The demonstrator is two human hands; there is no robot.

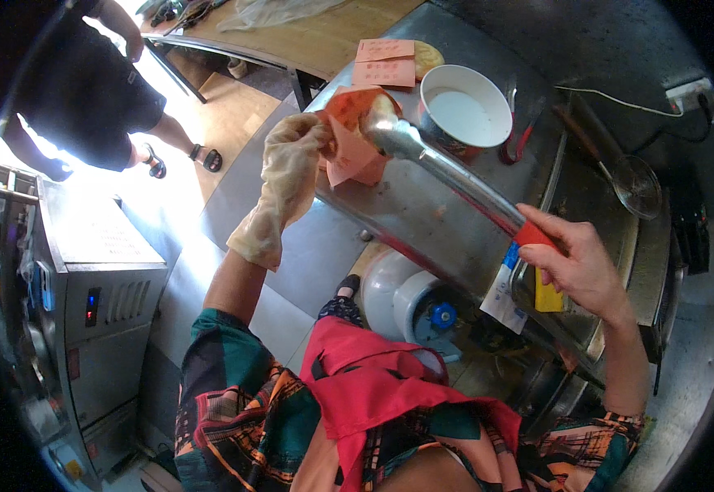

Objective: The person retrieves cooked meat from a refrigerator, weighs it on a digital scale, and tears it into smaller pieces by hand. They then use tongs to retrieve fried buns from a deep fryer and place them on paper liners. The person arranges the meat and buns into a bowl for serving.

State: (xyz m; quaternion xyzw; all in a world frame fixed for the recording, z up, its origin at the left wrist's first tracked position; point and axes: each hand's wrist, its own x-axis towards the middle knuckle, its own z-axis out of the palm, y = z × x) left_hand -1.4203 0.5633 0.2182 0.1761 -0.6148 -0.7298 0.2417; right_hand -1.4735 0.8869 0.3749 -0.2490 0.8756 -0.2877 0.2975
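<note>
My left hand, in a loose clear plastic glove, grips the edge of a pink paper food bag above the steel counter. In my right hand, which is bare, are metal tongs with a red grip. The tongs' head reaches into the mouth of the bag. Pale food, possibly a flatbread, shows there, partly hidden by the tongs and the paper. Just right of the bag stands a white-lined paper tub. Behind it lie printed pink paper bags and a round flatbread.
Red-handled tongs lie right of the tub. A wire skimmer rests by the griddle at right. Below the counter is a gas cylinder with a blue valve. A steel cabinet stands at left. Another person is at upper left.
</note>
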